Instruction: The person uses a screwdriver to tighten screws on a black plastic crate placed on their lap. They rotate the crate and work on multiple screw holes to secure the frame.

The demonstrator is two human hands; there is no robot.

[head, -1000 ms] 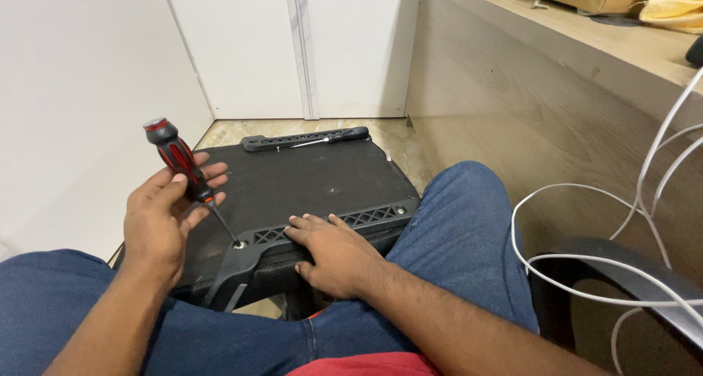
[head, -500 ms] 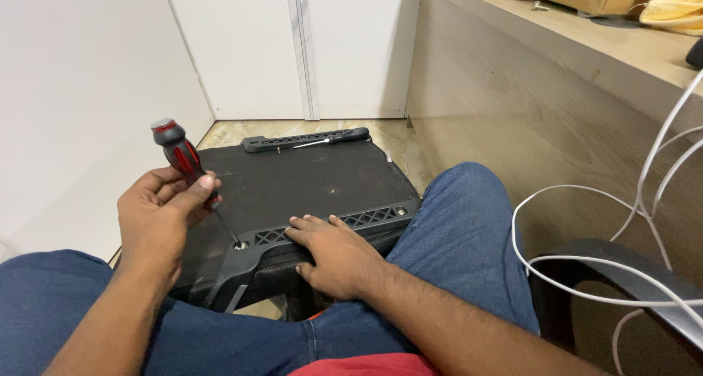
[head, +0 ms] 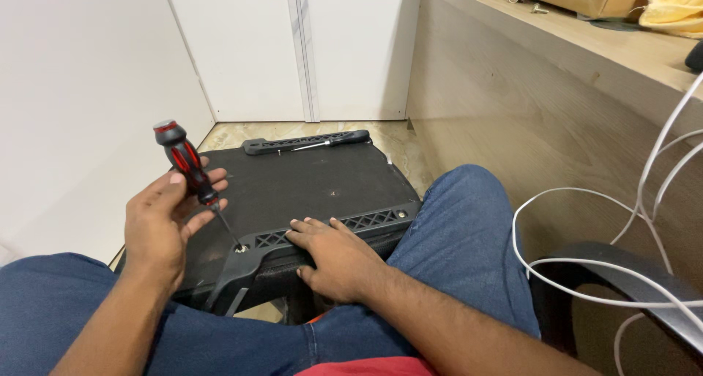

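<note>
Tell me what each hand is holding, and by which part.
The left hand grips a red-and-black screwdriver by the lower part of its handle. The right hand holds nothing; it lies flat on the black seat base's near edge.

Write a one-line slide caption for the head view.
Left hand holds a red-and-black screwdriver on a screw in a black panel; right hand presses its ribbed bracket.
</note>
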